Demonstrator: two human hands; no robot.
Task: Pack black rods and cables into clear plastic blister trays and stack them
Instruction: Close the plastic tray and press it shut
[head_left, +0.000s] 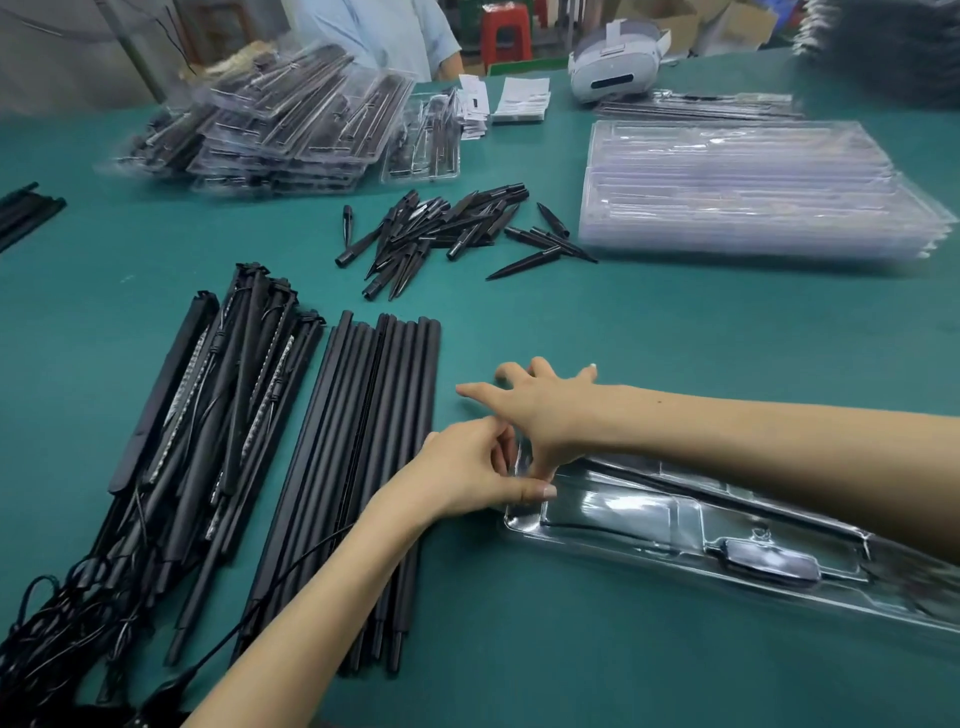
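Note:
A clear blister tray (649, 519) lies on the green table at the lower right, with a black rod, a cable and a small black unit (769, 564) seated in it. My left hand (467, 478) pinches the tray's left end between thumb and fingers. My right hand (540, 410) reaches across from the right, thumb pressing down into the same end while the other fingers spread above the table. A row of plain black rods (374, 457) lies just left of my hands. Farther left sits a heap of rods with cables (208, 431).
Loose black pointed tips (441, 228) lie in the middle. A stack of empty clear trays (753, 192) stands at the right rear, packed trays (280, 124) pile up at the left rear. A white headset (613, 62), paper slips (519, 98) and a person stand at the far edge.

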